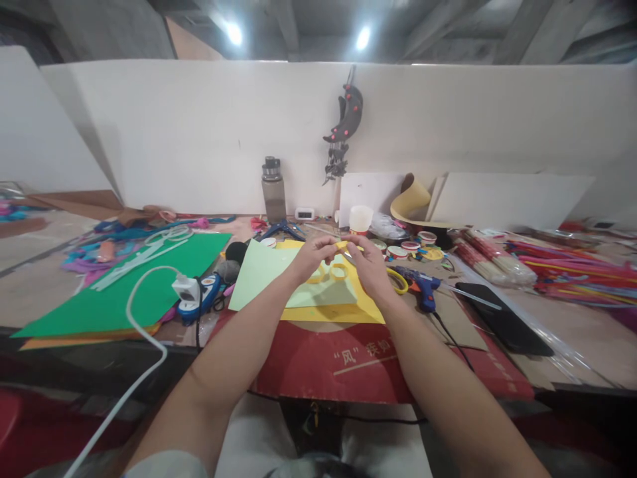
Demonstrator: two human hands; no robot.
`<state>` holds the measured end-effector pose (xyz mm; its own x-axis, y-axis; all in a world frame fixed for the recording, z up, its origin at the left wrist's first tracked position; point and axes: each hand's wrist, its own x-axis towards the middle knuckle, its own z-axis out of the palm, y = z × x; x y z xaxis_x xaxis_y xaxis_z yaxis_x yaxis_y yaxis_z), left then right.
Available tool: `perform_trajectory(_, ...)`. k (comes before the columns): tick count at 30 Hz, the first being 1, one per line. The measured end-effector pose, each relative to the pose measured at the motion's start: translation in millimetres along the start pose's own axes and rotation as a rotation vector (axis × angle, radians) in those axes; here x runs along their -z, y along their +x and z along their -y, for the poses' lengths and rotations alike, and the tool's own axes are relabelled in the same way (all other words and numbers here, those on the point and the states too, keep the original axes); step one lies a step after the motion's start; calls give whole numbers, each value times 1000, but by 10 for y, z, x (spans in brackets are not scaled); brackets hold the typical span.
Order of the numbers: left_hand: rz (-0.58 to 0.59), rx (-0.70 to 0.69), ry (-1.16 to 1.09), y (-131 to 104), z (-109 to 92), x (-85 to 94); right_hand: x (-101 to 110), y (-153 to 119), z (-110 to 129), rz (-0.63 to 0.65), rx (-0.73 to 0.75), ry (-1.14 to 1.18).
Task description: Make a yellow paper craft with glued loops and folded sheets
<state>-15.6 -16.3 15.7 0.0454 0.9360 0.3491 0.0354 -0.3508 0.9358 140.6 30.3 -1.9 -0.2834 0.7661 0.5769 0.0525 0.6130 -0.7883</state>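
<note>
Over the pale green sheet, both of my hands meet at a small yellow strip. My left hand pinches its left side, and my right hand has its fingers closed on the right side. Something thin and grey shows under my right fingers, too blurred to name. Just below my hands, yellow rings rest on the green sheet, which lies on a yellow sheet. A yellow tape roll is beside my right wrist.
Right of my hands lie a blue glue gun and a black phone. A power strip with a white cable is at the left, by green sheets. A bottle stands at the back.
</note>
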Motion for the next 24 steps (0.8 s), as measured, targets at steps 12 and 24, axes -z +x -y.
perform_trajectory(12, -104, 101, -92, 41, 65, -11, -24, 9, 10, 26, -102, 46)
perform_trajectory(24, -76, 205, -196, -7, -76, -123, -38, -3, -18, -76, -91, 25)
